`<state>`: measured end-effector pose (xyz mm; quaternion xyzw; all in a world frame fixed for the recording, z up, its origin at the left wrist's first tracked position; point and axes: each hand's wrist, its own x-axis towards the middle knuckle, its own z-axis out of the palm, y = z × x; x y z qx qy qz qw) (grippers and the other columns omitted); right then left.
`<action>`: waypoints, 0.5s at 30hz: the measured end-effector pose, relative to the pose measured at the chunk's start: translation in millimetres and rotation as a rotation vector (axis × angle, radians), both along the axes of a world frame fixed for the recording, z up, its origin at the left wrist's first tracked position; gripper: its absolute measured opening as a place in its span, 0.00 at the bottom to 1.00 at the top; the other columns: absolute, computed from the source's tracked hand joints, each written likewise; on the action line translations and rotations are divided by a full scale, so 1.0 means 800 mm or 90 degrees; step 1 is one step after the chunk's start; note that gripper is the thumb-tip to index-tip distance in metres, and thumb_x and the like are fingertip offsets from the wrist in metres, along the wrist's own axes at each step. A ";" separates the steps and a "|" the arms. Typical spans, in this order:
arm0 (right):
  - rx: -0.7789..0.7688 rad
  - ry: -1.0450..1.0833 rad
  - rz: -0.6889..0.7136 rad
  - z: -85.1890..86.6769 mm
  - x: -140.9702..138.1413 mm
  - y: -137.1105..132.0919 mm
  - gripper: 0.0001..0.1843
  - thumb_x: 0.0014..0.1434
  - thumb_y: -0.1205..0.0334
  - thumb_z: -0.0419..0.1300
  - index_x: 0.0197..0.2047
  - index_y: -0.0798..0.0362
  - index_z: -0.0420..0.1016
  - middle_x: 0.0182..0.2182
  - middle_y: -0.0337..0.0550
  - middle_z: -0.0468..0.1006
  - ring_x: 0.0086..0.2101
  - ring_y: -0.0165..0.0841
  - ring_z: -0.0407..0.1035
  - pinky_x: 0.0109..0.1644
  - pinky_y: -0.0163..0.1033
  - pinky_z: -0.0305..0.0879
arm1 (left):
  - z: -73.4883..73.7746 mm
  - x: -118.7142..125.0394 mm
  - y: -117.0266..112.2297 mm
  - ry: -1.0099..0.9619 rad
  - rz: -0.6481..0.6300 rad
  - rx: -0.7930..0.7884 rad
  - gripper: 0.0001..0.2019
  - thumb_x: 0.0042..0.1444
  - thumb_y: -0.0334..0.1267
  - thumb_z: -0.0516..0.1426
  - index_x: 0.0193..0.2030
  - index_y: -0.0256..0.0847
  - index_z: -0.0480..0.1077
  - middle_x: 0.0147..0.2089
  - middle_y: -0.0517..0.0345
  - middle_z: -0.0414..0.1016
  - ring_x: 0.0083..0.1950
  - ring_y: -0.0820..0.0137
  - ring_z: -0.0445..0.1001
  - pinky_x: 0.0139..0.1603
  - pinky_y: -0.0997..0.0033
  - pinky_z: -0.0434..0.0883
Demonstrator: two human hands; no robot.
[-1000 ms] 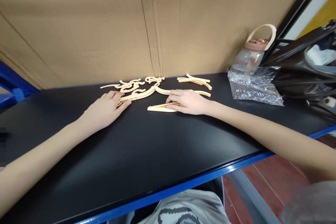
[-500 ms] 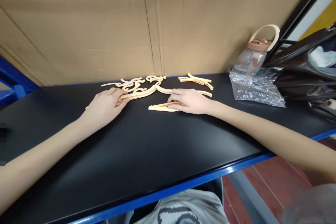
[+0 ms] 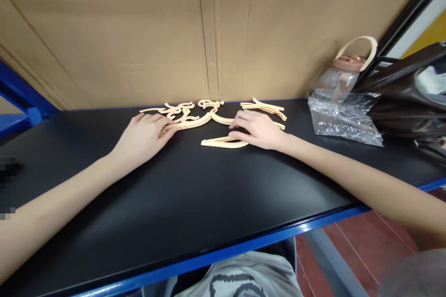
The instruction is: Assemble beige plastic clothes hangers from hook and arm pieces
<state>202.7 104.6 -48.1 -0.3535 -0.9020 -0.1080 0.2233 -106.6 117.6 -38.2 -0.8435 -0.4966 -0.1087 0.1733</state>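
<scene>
On the black tabletop lies a cream plastic folding clothes hanger point(image 3: 195, 123), its two curved arms spread from a middle joint. My left hand point(image 3: 146, 135) is closed, thumb and fingers pinched round the left arm, hiding its outer end. My right hand point(image 3: 259, 129) hovers at the right arm with curved fingers, thumb apart; whether the fingertips touch it I cannot tell. Just below the thumb lies a loose pair of cream hanger arms point(image 3: 225, 142), joined to a point at the left. Behind the hanger sit several cream hook pieces point(image 3: 179, 110) and another hook point(image 3: 211, 103).
More cream hanger arms point(image 3: 265, 106) lie crossed at the back right. Further right are a clear bottle point(image 3: 343, 76) with a handle, a crinkled plastic bag point(image 3: 344, 118) and a dark brown bag point(image 3: 400, 88). A cardboard wall point(image 3: 139, 32) closes off the back.
My right hand has lifted off the loose pair of arms and shifted slightly away, uncovering more of it. My left hand stays on the hanger's left arm. The view has shifted slightly.
</scene>
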 end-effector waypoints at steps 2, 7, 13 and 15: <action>0.027 0.037 -0.029 0.002 0.006 0.006 0.21 0.67 0.49 0.47 0.41 0.55 0.75 0.38 0.47 0.75 0.38 0.37 0.68 0.43 0.41 0.60 | -0.001 -0.001 0.001 -0.014 0.004 -0.019 0.25 0.64 0.48 0.38 0.47 0.37 0.71 0.53 0.47 0.74 0.56 0.54 0.69 0.59 0.52 0.63; 0.067 0.105 -0.109 0.004 0.026 0.023 0.21 0.67 0.49 0.47 0.37 0.53 0.75 0.37 0.47 0.76 0.39 0.38 0.67 0.44 0.42 0.59 | -0.003 -0.003 0.004 -0.041 0.025 -0.090 0.29 0.64 0.51 0.36 0.55 0.34 0.68 0.59 0.44 0.69 0.62 0.54 0.64 0.62 0.51 0.60; 0.045 0.116 -0.210 -0.003 0.033 0.034 0.22 0.68 0.50 0.46 0.41 0.54 0.77 0.41 0.47 0.77 0.42 0.40 0.67 0.46 0.44 0.58 | -0.002 -0.002 0.002 -0.049 0.026 -0.111 0.29 0.63 0.52 0.37 0.55 0.35 0.68 0.57 0.44 0.71 0.59 0.53 0.66 0.60 0.51 0.61; 0.011 0.123 -0.220 -0.007 0.032 0.035 0.24 0.68 0.49 0.44 0.43 0.52 0.78 0.45 0.47 0.77 0.45 0.41 0.66 0.49 0.46 0.58 | -0.001 -0.002 0.002 -0.055 0.024 -0.116 0.29 0.63 0.52 0.37 0.56 0.36 0.67 0.58 0.45 0.71 0.59 0.54 0.66 0.60 0.50 0.61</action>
